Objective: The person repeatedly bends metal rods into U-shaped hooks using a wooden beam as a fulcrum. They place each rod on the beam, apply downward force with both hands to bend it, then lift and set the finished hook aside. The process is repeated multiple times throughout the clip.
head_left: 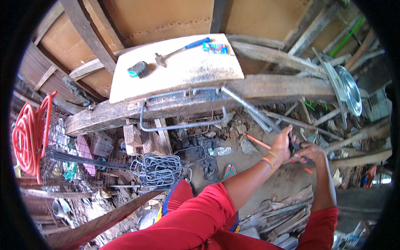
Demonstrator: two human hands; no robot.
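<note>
Both my hands grip a long metal bar [246, 102] that slants down from the wooden beam [275, 87] toward me. My left hand [282, 146] is closed around its dark lower part. Just below, my right hand [310, 153] wraps the end of the same bar. The bar's upper end meets a bent steel rod [183, 126] at the beam, where small metal pegs stand up. This rod forms an open rectangle hanging off the beam's near side. An orange stick [256, 141] passes behind my hands; I cannot tell its kind.
On the pale board [125, 89] lie a hammer [179, 51], a tape measure [138, 69] and a blue packet [215, 48]. Below, bent steel rods [158, 171] form a pile. Left hangs a red hose coil [29, 137]; right stands a round metal fan-like piece [352, 91].
</note>
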